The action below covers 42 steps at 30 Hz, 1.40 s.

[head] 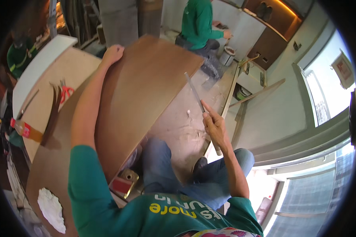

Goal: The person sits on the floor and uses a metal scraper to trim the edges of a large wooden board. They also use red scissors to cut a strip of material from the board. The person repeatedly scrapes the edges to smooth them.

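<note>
My left hand (pixel 114 54) rests on the far left edge of a brown laminate-faced panel (pixel 142 86), which stands tilted in front of me. In my right hand (pixel 215 123) is a long, narrow metal file (pixel 193 88), its handle end inside my fist and my index finger laid along it. The file's tip is close to the panel's right edge; whether the two touch I cannot tell. Beneath my left arm lies another brown sheet (pixel 52 169), with a crumpled white cloth or paper (pixel 51 209) on it.
Red-handled pliers or cutters (pixel 66 92), curved dark strips (pixel 54 111) and a plastic drink bottle (pixel 28 130) lie at left. A co-worker in green (pixel 197 26) kneels beyond the panel near a bucket (pixel 227 56). Another person (pixel 17 57) is at far left. A metal can (pixel 127 177) stands by my knee.
</note>
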### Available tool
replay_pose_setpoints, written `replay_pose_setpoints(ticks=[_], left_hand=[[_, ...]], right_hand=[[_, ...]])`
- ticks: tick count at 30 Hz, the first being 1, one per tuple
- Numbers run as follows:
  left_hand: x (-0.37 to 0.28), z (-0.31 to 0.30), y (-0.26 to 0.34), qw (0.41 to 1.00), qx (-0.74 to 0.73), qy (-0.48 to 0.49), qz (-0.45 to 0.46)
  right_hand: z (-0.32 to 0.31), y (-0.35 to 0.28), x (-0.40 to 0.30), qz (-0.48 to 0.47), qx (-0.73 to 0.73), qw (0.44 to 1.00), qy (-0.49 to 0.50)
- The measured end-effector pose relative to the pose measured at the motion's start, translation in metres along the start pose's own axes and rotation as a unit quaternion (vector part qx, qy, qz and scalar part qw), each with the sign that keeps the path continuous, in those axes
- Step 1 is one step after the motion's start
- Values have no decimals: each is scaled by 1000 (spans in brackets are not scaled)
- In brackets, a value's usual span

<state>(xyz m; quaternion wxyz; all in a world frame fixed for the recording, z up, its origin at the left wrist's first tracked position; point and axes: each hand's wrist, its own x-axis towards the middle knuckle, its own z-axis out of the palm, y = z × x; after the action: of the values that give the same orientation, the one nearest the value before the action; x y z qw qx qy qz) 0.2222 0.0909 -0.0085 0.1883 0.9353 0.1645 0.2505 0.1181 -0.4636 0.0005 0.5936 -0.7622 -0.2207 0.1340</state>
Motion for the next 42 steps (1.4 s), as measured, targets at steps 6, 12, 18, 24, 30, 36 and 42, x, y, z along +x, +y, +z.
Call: replay_pose_setpoints(ticks=[6,12,18,24,30,36,42], left_hand=[[-9,-2,26,988,69,-115,-72],[-17,-15,42,989,67,-97,-95],[0,1,41,993,46,-95,-60],[-10,-5,37,986,56,-125,-99],[6,6,28,991,64,-100,-65],[-18,-10,48,990,60,-95,-81],[15,8,13,991,71,-100,-57]], right_hand=[[35,4,-56,-75,-187,979,8],[58,-11,-32,-90,-281,955,-25],[53,-32,29,-187,-283,940,-24],[58,-30,-64,-101,-317,942,-50],[66,-39,20,-176,-356,917,-42],[65,-23,-57,-115,-327,936,-62],[72,-26,-13,-160,-349,922,-44]])
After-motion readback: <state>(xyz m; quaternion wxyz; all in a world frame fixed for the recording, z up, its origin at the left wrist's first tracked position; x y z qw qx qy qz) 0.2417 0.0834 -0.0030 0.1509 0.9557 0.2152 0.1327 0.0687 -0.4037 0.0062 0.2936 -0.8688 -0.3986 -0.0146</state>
